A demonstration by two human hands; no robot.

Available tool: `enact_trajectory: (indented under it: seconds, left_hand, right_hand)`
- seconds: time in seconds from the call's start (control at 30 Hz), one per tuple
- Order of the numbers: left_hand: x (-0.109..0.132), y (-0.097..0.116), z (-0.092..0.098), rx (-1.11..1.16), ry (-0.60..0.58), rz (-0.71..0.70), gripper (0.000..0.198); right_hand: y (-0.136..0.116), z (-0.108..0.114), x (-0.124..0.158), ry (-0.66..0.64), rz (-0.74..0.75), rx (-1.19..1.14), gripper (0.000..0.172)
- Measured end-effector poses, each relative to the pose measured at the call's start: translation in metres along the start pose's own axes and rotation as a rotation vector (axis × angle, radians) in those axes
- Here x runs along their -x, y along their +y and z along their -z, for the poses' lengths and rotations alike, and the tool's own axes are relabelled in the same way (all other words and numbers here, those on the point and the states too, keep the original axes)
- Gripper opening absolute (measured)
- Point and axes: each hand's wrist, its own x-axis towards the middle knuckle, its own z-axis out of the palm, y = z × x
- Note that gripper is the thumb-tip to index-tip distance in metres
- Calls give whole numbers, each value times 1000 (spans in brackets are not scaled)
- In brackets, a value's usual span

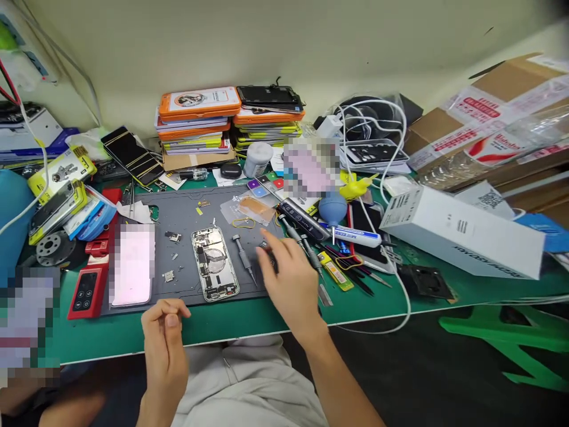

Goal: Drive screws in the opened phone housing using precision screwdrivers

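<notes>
My left hand [166,341] is raised in front of the bench edge. Its fingers are curled against the thumb; anything inside is hidden. Over the right part of the grey mat [178,204], my right hand [288,279] reaches with thumb and forefinger apart, around a small dark object [272,258] that I cannot identify. Between the hands lies an opened phone [216,261], its inner parts and a round coil showing. A grey precision screwdriver [243,258] rests just right of it. Small metal parts [169,276] lie to the phone's left.
A phone screen [131,267] leans by a red device [88,290] at the left. More screwdrivers [311,255], a blue air blower [332,209] and a white cable [405,284] crowd the right. Orange cases [200,104] are stacked behind; a white box [462,231] stands far right.
</notes>
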Motion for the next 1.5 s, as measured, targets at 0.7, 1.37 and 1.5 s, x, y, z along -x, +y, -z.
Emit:
enact_trajectory:
  seconds: [0.7,1.37,1.5]
  left_hand:
    - [-19,-5,1,237,-475,318,59]
    - [-20,-5,-7,339,-255,513,39]
    - [-24,6,-9,362,-240,548,37]
  right_hand:
    - [-6,-5,23,175,-330,-629,32]
    - [-83,-15,43,86,-377,-1361,40]
    - [-77,-14,45,60,-408,-1344,40]
